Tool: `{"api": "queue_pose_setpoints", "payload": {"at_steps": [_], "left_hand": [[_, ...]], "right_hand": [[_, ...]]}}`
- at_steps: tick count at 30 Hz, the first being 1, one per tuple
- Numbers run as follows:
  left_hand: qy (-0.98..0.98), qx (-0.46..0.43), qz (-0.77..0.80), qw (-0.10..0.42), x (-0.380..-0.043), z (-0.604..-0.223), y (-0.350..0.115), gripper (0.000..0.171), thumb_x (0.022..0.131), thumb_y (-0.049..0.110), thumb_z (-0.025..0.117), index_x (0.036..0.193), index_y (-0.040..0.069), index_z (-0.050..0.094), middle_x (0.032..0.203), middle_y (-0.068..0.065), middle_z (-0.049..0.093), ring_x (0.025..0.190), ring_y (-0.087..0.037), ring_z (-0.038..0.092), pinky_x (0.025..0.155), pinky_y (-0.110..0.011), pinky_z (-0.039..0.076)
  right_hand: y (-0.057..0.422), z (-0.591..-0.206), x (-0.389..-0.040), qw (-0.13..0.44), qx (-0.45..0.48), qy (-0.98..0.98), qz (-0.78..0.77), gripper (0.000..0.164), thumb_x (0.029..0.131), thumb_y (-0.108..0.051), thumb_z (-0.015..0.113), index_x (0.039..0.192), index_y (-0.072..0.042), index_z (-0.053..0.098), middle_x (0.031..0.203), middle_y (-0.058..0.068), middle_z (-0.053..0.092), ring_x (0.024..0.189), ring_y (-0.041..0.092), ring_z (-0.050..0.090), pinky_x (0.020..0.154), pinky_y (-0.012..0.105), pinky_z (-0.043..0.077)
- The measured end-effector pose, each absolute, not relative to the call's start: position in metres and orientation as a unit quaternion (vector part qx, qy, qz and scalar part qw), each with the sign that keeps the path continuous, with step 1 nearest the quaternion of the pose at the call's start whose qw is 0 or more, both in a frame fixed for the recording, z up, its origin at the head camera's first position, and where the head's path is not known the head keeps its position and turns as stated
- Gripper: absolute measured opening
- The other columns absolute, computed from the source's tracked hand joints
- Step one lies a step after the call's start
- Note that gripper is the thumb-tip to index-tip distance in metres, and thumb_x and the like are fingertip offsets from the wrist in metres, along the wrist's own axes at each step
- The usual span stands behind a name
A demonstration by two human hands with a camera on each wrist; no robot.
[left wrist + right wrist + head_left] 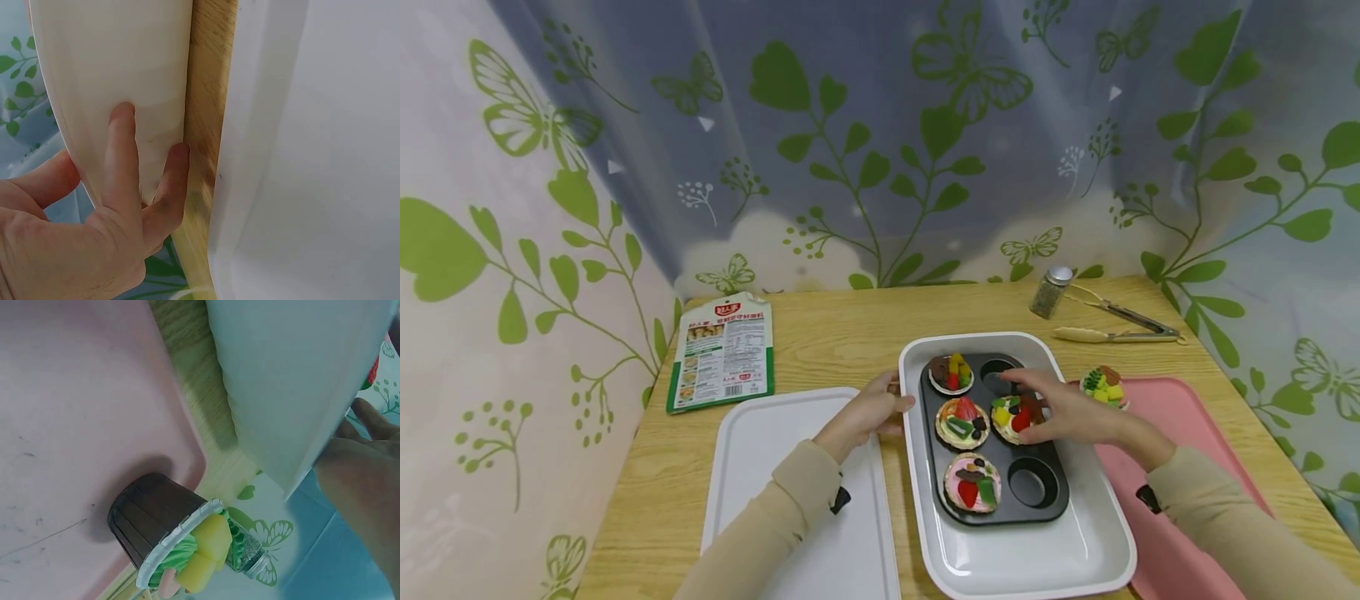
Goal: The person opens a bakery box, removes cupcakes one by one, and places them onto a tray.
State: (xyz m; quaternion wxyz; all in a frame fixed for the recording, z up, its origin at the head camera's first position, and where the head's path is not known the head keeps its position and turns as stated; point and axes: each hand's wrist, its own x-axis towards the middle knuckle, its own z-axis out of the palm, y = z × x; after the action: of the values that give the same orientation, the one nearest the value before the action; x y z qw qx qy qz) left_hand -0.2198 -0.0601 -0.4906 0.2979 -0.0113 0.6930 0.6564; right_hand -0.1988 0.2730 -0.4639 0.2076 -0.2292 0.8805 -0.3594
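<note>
A black muffin tin point(1006, 510) lies inside a white deep tray point(1022, 558). Three toy fruit tarts fill its left column: a chocolate-topped one point(951, 373), one with strawberry and kiwi point(962, 422), and a pink-creamed one point(972, 483). Another fruit tart point(1011, 417) sits in the right column's middle cup. Over that tart my right hand point(1067, 411) spreads its fingers, thumb by the near edge, index finger apart above the far cup. My left hand point(872, 410) holds the tray's left side, thumb at the rim and fingers against the outer wall. Tin and tarts are mostly hidden from the wrist views.
A green-topped toy cupcake point(162, 525) stands on the pink tray point(1180, 417) at right. Behind are a spice jar point(1051, 292) and tongs point(1120, 327). To the left lie a flat white tray point(790, 425) and a seasoning packet point(722, 354). A patterned curtain point(865, 125) hangs behind the table.
</note>
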Motion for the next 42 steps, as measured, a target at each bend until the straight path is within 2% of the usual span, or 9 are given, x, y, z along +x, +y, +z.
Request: {"api": "queue_pose_setpoints", "payload": {"at_steps": [4,6,11,19,25,30,36,42], "left_hand": [[0.693,-0.012,0.657,0.296,-0.220,-0.491,-0.060,0.060,0.105,0.005,0.055,0.160,-0.001,0.033,0.153,-0.025,0.049,0.125,-0.040,0.064,0.089,-0.041,0.066],[0.695,-0.009,0.656,0.294,-0.219,-0.490,-0.061,0.059,0.106,0.005,0.054,0.160,-0.001,0.033,0.153,-0.025,0.049,0.125,-0.040,0.064,0.090,-0.042,0.066],[0.695,-0.008,0.656,0.294,-0.219,-0.489,-0.061,0.059,0.106,0.006,0.054,0.161,-0.001,0.032,0.153,-0.025,0.049,0.124,-0.039,0.065,0.090,-0.042,0.065],[0.695,-0.005,0.656,0.293,-0.218,-0.490,-0.061,0.059,0.106,0.006,0.054,0.161,0.000,0.032,0.153,-0.025,0.050,0.125,-0.039,0.064,0.090,-0.042,0.065],[0.698,-0.002,0.654,0.293,-0.218,-0.491,-0.061,0.058,0.107,0.007,0.053,0.161,0.001,0.033,0.154,-0.024,0.050,0.127,-0.041,0.063,0.089,-0.040,0.065],[0.699,-0.001,0.652,0.294,-0.218,-0.491,-0.061,0.059,0.107,0.007,0.053,0.161,0.001,0.032,0.154,-0.024,0.049,0.127,-0.041,0.063,0.089,-0.040,0.065],[0.701,0.002,0.650,0.293,-0.219,-0.492,-0.061,0.059,0.107,0.008,0.053,0.162,0.001,0.032,0.154,-0.024,0.050,0.126,-0.040,0.064,0.089,-0.040,0.065],[0.699,0.004,0.652,0.293,-0.219,-0.494,-0.061,0.059,0.107,0.007,0.053,0.161,0.001,0.032,0.153,-0.024,0.050,0.126,-0.041,0.063,0.087,-0.039,0.065]], "right_hand": [[0.269,-0.465,-0.198,0.201,-0.237,0.890,-0.334,0.087,0.088,-0.032,0.087,0.157,-0.005,0.042,0.159,0.025,0.041,0.129,0.037,0.049,0.101,0.050,0.054],[0.267,-0.465,-0.198,0.198,-0.240,0.895,-0.320,0.083,0.088,-0.032,0.087,0.155,-0.006,0.045,0.158,0.024,0.043,0.131,0.037,0.050,0.104,0.052,0.053],[0.261,-0.470,-0.196,0.186,-0.244,0.910,-0.277,0.077,0.086,-0.028,0.088,0.151,-0.006,0.053,0.158,0.026,0.043,0.139,0.046,0.046,0.110,0.066,0.049],[0.254,-0.471,-0.193,0.164,-0.255,0.924,-0.231,0.077,0.084,-0.019,0.089,0.151,-0.005,0.053,0.154,0.024,0.049,0.138,0.045,0.049,0.110,0.065,0.049],[0.255,-0.471,-0.195,0.154,-0.270,0.928,-0.206,0.072,0.087,-0.021,0.088,0.149,-0.007,0.055,0.146,0.017,0.057,0.125,0.030,0.058,0.103,0.052,0.056],[0.256,-0.471,-0.198,0.151,-0.280,0.929,-0.191,0.068,0.087,-0.020,0.087,0.147,-0.008,0.058,0.139,0.011,0.061,0.111,0.018,0.058,0.093,0.038,0.058],[0.257,-0.469,-0.199,0.154,-0.284,0.928,-0.184,0.067,0.087,-0.018,0.087,0.147,-0.008,0.058,0.136,0.009,0.062,0.103,0.013,0.056,0.085,0.029,0.055],[0.257,-0.467,-0.199,0.156,-0.287,0.928,-0.181,0.066,0.087,-0.016,0.086,0.146,-0.008,0.058,0.134,0.009,0.063,0.101,0.013,0.056,0.081,0.027,0.054]]}}
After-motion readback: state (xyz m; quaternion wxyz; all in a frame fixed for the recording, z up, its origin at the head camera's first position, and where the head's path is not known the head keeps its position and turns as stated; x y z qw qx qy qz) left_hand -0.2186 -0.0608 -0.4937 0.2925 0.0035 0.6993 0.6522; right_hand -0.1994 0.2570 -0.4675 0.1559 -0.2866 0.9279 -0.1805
